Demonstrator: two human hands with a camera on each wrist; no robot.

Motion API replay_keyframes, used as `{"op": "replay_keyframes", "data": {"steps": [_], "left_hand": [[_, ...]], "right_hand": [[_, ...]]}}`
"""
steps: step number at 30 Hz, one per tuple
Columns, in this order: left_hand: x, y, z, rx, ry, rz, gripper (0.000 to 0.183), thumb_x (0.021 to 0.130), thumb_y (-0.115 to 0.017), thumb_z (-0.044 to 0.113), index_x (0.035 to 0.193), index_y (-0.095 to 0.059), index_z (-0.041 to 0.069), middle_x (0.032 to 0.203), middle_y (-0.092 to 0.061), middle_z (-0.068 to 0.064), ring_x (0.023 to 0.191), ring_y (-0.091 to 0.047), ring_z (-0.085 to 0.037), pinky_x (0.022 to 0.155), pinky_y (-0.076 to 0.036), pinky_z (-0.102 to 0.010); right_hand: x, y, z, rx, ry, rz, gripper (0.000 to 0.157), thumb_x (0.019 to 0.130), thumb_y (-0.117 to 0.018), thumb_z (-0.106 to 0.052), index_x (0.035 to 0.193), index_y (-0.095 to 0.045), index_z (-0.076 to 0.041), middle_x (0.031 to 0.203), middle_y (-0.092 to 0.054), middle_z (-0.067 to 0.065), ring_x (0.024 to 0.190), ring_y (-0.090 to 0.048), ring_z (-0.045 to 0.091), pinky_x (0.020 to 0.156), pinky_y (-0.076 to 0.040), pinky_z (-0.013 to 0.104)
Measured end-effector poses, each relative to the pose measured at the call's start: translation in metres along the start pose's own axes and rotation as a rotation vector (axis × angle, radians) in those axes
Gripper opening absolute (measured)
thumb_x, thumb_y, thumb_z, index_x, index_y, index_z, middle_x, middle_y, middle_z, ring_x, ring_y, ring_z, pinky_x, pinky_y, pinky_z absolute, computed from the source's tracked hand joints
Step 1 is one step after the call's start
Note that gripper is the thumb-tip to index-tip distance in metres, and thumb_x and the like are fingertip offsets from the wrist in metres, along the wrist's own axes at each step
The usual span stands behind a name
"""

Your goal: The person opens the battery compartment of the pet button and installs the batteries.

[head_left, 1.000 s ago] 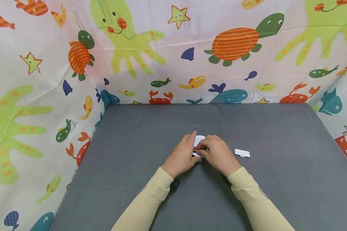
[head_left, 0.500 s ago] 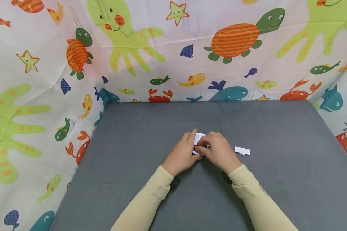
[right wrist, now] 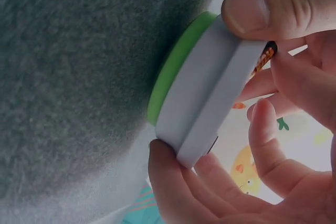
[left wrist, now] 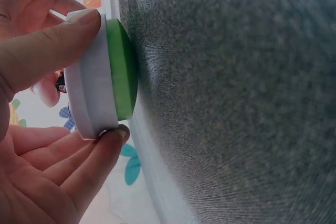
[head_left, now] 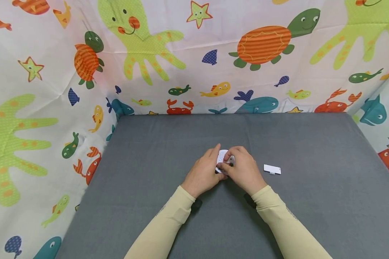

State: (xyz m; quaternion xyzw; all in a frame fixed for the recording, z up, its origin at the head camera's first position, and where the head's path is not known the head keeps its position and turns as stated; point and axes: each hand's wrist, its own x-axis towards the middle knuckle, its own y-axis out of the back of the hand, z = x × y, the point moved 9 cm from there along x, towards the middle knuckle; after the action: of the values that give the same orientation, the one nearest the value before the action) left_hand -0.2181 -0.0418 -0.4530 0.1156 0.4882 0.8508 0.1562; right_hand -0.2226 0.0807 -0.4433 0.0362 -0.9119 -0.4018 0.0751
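Note:
A round push button (right wrist: 210, 82) with a white body and green dome lies dome-down. Its dotted back (head_left: 222, 156) faces up. My left hand (head_left: 201, 172) grips its rim, thumb (left wrist: 79, 32) on one side and fingers on the other. My right hand (head_left: 244, 168) is over the back, some fingers (right wrist: 165, 166) curled at the rim. The right thumb touches a small black-and-copper battery (right wrist: 263, 60) tilted above the back; the right index finger is bent and apart from it. Most of the battery compartment is hidden under the right hand.
A white rectangular battery cover (head_left: 272, 169) with a small tab lies on the grey tabletop (head_left: 168, 144), right of the right hand. A curtain (head_left: 194, 72) printed with sea animals stands behind and along both sides.
The right thumb and index finger, close together over the battery before, are now spread further apart. Less of the battery's copper shows in the head view. The left hand keeps its grip.

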Motion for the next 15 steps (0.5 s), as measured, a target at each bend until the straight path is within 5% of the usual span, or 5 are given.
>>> {"op": "replay_keyframes", "data": {"steps": [15], "left_hand": [[0.0003,0.0003,0.0014,0.014,-0.044,0.016,0.104,0.087,-0.093,0.024,0.169,-0.032,0.004,0.163,-0.054,-0.014,0.136,-0.066,-0.028,0.111,-0.057,-0.043]], "right_hand": [[-0.0014,-0.0043,0.0057,0.023,-0.029,-0.009,0.027,0.089,-0.088,-0.019,0.104,-0.068,-0.009,0.130,-0.064,0.019,0.097,-0.062,0.033,0.081,-0.051,0.047]]}}
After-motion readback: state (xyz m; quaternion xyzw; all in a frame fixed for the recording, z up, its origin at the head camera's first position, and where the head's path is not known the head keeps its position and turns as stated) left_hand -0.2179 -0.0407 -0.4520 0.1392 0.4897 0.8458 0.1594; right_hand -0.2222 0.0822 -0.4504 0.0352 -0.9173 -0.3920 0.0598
